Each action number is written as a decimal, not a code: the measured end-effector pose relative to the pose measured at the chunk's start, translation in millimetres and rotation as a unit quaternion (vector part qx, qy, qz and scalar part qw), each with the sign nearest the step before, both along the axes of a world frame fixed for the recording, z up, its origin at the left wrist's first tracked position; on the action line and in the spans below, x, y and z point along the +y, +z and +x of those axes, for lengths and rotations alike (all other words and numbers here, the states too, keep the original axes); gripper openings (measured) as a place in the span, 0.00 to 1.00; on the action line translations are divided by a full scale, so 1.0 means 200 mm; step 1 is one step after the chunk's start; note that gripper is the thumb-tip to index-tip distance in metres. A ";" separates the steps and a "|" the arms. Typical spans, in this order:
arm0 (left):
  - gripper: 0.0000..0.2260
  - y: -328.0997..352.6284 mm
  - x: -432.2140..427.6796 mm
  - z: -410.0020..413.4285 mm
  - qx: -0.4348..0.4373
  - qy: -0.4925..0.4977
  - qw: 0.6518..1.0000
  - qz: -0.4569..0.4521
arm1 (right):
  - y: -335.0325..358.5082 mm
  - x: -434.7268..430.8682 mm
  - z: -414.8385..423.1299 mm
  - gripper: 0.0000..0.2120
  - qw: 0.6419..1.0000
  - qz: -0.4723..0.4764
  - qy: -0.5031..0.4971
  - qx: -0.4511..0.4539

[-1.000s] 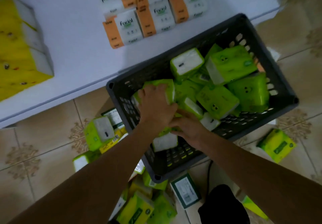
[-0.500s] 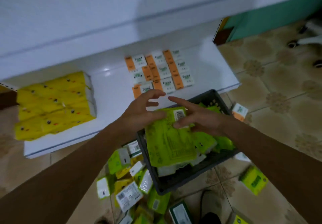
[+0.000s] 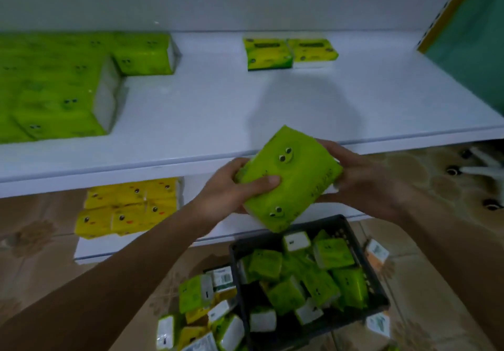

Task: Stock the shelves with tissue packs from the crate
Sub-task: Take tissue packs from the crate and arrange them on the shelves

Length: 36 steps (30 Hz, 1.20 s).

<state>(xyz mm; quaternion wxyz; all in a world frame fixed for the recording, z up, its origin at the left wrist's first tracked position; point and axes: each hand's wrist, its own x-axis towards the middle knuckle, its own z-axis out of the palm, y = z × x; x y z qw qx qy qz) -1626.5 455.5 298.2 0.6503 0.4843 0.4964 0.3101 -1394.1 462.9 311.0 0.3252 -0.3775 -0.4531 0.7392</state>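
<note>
Head view. Both hands grasp one green tissue pack (image 3: 289, 178) in the air, just in front of the edge of the upper white shelf (image 3: 218, 110) and above the dark crate (image 3: 308, 282). The left hand (image 3: 231, 187) clamps the pack's left side, thumb pressed across its top face. The right hand (image 3: 360, 176) holds the right side, fingers wrapped under and behind it. The pack is tilted, its cartoon-eye prints facing up.

On the upper shelf, a block of matching green packs (image 3: 57, 88) fills the left portion. Two green-and-yellow packs (image 3: 289, 53) lie side by side, touching, at the rear right. The shelf surface between these groups is bare.

On the lower shelf (image 3: 92, 249), yellow packs (image 3: 131, 206) sit in a stacked group at the left.

The crate stands on the tiled floor (image 3: 436, 187) and holds a loose jumble of green packs. More loose packs (image 3: 201, 312) lie on the floor just beside the crate's left wall.
</note>
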 end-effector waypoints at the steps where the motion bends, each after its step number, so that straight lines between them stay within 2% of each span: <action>1: 0.27 0.04 0.01 -0.05 0.033 0.019 0.998 0.049 | 0.06 0.01 -0.02 0.42 1.000 -0.018 0.019 0.005; 3: 0.28 0.08 0.04 -0.17 0.096 0.027 0.987 0.126 | 0.15 0.04 -0.11 0.49 0.998 -0.008 0.040 -0.050; 5: 0.29 0.12 0.06 -0.28 0.143 0.029 0.972 0.182 | 0.21 0.06 -0.28 0.53 0.974 0.101 0.066 -0.194; 7: 0.28 0.13 0.10 -0.38 0.163 0.063 0.962 0.212 | 0.21 0.09 -0.46 0.50 0.930 0.224 0.078 -0.280; 9: 0.27 0.14 0.14 -0.50 0.169 0.122 0.951 0.227 | 0.18 0.14 -0.62 0.44 0.910 0.294 0.057 -0.288; 10: 0.26 0.15 0.16 -0.56 0.169 0.152 0.945 0.235 | 0.16 0.18 -0.69 0.42 0.911 0.306 0.037 -0.273; 12: 0.27 0.16 0.19 -0.69 0.174 0.203 0.930 0.252 | 0.13 0.24 -0.82 0.37 0.931 0.283 -0.007 -0.229; 15: 0.34 0.09 0.18 -0.89 0.272 0.234 0.894 0.268 | 0.06 0.33 -0.98 0.36 0.942 0.249 -0.051 -0.220; 18: 0.36 -0.04 0.14 -1.06 0.433 0.186 0.831 0.296 | -0.01 0.42 -1.10 0.37 0.933 0.237 -0.099 -0.251; 20: 0.36 -0.12 0.15 -1.14 0.493 0.150 0.795 0.320 | -0.04 0.48 -1.16 0.37 0.926 0.238 -0.122 -0.268; 27: 0.32 -0.20 0.26 -1.23 0.543 0.123 0.752 0.353 | -0.07 0.79 -1.33 0.37 0.894 0.280 -0.159 -0.313; 31: 0.32 -0.25 0.28 -1.26 0.549 0.115 0.736 0.379 | -0.08 0.96 -1.42 0.44 0.881 0.289 -0.131 -0.352; 33: 0.33 -0.26 0.29 -1.27 0.547 0.109 0.733 0.390 | -0.11 1.01 -1.45 0.46 0.858 0.285 -0.156 -0.399; 35: 0.33 -0.27 0.29 -1.27 0.544 0.108 0.735 0.389 | -0.13 1.02 -1.50 0.44 0.829 0.289 -0.208 -0.431; 36: 0.33 -0.27 0.29 -1.27 0.543 0.107 0.737 0.388 | -0.14 1.01 -1.52 0.40 0.827 0.288 -0.229 -0.425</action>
